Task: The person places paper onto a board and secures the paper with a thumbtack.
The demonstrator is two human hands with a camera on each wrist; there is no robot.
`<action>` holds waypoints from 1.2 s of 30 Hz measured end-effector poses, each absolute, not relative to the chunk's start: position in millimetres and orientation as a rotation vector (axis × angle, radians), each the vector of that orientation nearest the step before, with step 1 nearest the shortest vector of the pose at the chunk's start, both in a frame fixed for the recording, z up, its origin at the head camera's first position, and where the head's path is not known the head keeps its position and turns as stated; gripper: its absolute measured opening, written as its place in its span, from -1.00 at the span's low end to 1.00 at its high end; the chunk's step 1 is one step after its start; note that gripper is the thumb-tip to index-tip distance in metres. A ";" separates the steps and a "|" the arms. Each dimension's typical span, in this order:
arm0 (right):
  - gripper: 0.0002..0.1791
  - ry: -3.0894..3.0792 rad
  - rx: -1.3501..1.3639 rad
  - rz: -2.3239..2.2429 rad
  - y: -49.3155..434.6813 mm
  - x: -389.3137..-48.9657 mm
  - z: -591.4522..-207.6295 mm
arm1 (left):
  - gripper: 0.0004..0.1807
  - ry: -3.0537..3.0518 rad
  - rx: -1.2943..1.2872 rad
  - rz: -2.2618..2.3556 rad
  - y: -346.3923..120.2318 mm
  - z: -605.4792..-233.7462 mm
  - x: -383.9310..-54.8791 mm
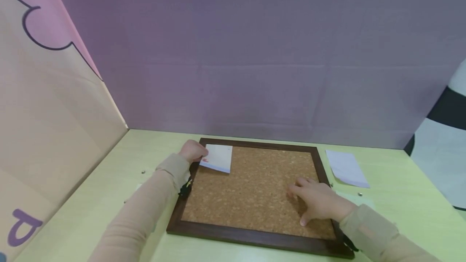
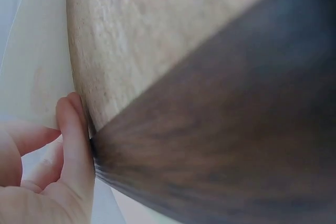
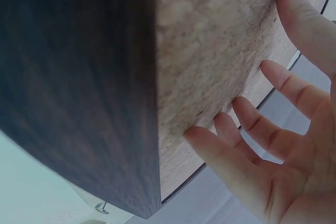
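A cork board (image 1: 255, 189) in a dark brown wooden frame (image 1: 255, 235) lies on the table. My left hand (image 1: 193, 151) is at the frame's upper left corner and pinches the left edge of a small white sheet of paper (image 1: 220, 157). In the left wrist view thumb and fingers meet on the paper (image 2: 37, 51), beside the frame's corner. The sheet covers the cork's upper left part, its lower edge bluish. Over the right part of the cork is my right hand (image 1: 320, 201), fingers spread with their tips at the cork surface (image 3: 210, 40); it holds nothing.
A white sheet (image 1: 347, 168) lies right of the board, with a pale green paper (image 1: 356, 199) below it. Small metal tacks (image 1: 143, 172) are scattered left and right of the board. A purple-grey wall panel (image 1: 255, 60) rises behind the table (image 1: 109, 189).
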State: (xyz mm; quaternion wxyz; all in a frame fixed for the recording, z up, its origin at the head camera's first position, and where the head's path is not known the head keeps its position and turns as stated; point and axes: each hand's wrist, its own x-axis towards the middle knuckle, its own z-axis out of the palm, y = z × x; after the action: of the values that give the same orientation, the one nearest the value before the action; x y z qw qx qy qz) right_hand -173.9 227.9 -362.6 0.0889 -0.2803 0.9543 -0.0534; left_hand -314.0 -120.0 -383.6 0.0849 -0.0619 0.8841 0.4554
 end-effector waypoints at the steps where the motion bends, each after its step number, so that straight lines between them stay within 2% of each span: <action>1: -0.35 2.841 -0.834 -0.159 227.8 -173.8 -362.5 | -0.90 2.651 -0.171 1.335 -120.0 -383.0 -314.0; 13: -0.35 2.841 -0.841 -0.175 227.8 -172.3 -362.3 | -0.88 2.836 -0.030 0.978 -114.8 -373.9 -308.4; 23: -0.34 2.849 -0.852 -0.157 228.6 -173.4 -362.3 | -0.95 2.947 0.089 0.680 -111.3 -373.6 -310.0; 30: -0.35 2.812 -0.831 -0.179 227.5 -174.9 -362.0 | -0.90 2.936 0.060 0.570 -107.0 -371.9 -308.3; 36: -0.29 2.766 -0.776 -0.240 217.1 -177.5 -354.9 | -0.87 2.938 0.057 0.553 -104.5 -369.6 -303.1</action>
State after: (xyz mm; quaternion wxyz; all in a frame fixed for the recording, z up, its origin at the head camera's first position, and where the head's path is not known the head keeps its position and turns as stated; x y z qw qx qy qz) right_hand -177.5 217.1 -354.9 0.1290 -0.2669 0.9515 -0.0826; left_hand -303.1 -104.5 -369.6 0.0756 0.0190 0.9798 0.1844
